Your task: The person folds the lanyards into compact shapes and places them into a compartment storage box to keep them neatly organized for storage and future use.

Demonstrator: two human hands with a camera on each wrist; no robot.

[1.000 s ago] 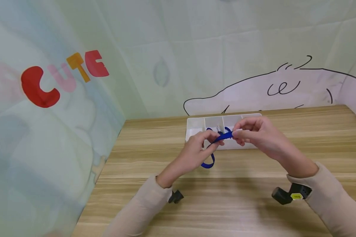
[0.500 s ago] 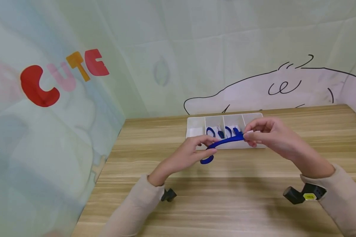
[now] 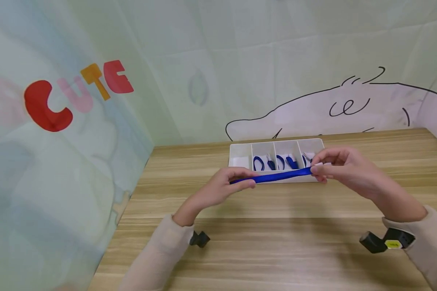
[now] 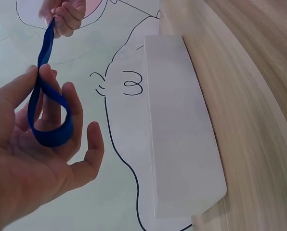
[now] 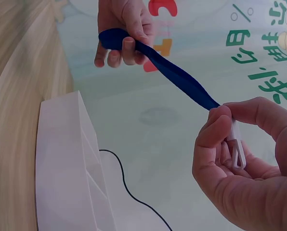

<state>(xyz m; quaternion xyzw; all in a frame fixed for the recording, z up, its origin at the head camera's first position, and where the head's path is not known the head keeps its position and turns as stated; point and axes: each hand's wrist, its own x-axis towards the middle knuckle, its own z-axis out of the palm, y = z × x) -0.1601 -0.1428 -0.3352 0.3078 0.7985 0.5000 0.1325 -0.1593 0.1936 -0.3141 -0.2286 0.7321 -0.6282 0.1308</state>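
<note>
A blue lanyard [image 3: 276, 177] is stretched between my two hands, in front of the white tray and above the table. My left hand [image 3: 223, 184] pinches it between thumb and forefinger. A loop of the blue strap [image 4: 52, 137] hangs below that pinch in the left wrist view, beside the other fingers. With thumb and fingertips, my right hand [image 3: 346, 169] grips the opposite end. A pale plastic clip [image 5: 236, 154] sticks out from that grip into the right palm, partly hidden by the fingers.
The white divided tray [image 3: 240, 150] stands at the table's back edge. Several blue straps and small pieces lie in its compartments, including a strap loop [image 3: 259, 163] and a dark blue piece [image 3: 292, 162]. A printed cloth backdrop [image 3: 211, 72] rises behind the wooden table [image 3: 262, 242].
My hands have moved apart, the right hand to the right and the left hand to the left. The strap between them has lengthened and straightened, uncovering more of the tray's compartments.
</note>
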